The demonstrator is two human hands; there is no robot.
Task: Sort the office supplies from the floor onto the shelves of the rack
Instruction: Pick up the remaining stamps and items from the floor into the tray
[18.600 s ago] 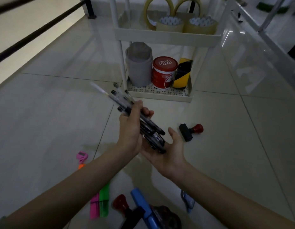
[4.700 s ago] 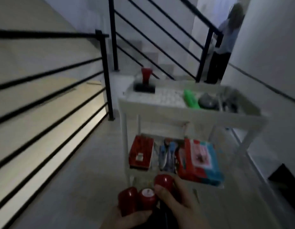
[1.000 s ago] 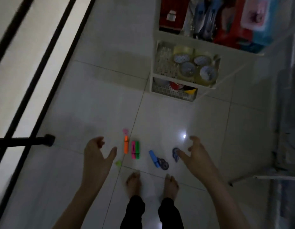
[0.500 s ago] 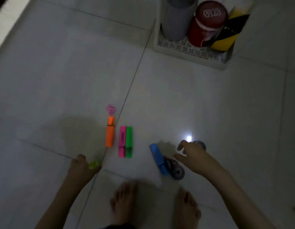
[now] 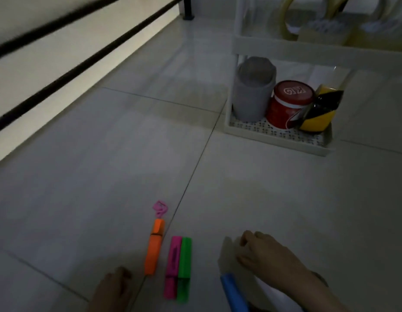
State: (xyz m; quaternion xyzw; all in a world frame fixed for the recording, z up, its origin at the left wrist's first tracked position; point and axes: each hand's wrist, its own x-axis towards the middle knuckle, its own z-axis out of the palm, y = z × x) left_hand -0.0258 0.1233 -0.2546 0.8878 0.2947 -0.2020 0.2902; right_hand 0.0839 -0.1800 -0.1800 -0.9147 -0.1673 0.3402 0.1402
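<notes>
My right hand (image 5: 269, 255) is low on the floor, fingers curled; I can't tell if it holds anything. Left hand (image 5: 112, 291) likewise unclear, beside the orange highlighter (image 5: 154, 248), pink highlighter (image 5: 173, 264) and green highlighter (image 5: 184, 266).

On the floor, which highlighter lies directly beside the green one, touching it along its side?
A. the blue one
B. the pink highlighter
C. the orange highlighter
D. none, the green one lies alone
B: the pink highlighter lies side by side against the green highlighter, while the orange highlighter lies apart to their left, with a strip of floor between.
</notes>
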